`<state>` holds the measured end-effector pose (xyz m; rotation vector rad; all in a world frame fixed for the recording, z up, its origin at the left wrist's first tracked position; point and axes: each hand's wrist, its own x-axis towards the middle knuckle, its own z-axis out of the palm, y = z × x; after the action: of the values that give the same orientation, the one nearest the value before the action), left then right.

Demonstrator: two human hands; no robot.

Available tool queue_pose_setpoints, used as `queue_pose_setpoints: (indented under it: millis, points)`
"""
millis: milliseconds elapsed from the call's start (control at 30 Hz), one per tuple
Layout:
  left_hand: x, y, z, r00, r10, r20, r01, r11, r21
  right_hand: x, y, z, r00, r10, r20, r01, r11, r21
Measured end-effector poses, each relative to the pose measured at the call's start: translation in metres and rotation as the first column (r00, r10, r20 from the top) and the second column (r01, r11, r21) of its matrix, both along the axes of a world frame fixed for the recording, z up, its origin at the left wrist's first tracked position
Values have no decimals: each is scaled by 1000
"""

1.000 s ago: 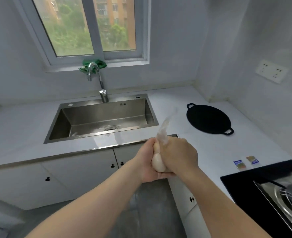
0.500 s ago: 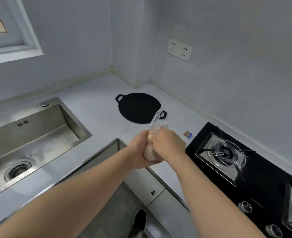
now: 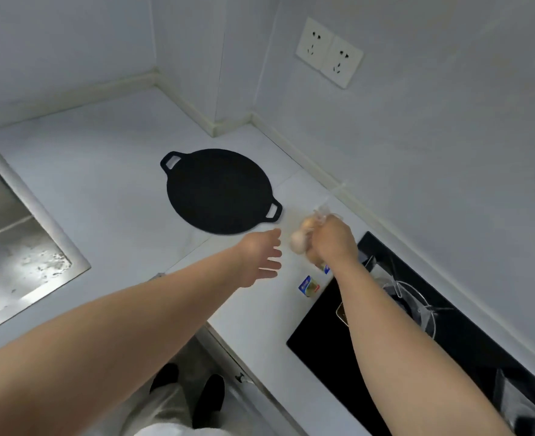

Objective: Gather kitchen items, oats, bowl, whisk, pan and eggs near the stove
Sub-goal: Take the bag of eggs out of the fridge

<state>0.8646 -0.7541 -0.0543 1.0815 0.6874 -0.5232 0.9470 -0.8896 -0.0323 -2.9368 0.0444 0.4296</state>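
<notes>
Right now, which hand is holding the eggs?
The right hand, the one nearer the stove, grips the bag of eggs. The left hand beside it has straight, spread fingers and holds nothing.

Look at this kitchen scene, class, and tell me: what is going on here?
A person stands at a white counter. Their right hand grips a clear bag of eggs, holding it between the black pan and the stove; whether it rests on the counter yet is unclear. The left hand is open beside the bag, holding nothing. The pan lies flat on the counter near the corner, and the sink is off to the left.
</notes>
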Motion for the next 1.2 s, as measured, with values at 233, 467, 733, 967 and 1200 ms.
queue_pose_setpoints:
  millis: [233,467,733,967,1200]
  points:
    - [69,10,-36,990,-134,37,131,988,79,84,-8,-55,990,-142,7,141,981,-133]
    - [98,11,-63,977,-195,82,196,981,-5,133,-20,-89,969,-234,77,242,963,-121]
    - [112,11,-69,966,-239,102,240,971,0,149,-26,-106,951,-290,106,303,941,-148]
    - [117,11,-64,959,-266,95,266,964,15,149,-23,-109,932,-354,78,359,930,-82]
    - [120,14,-53,962,-268,49,264,962,63,139,-23,-98,912,-409,36,406,911,74]
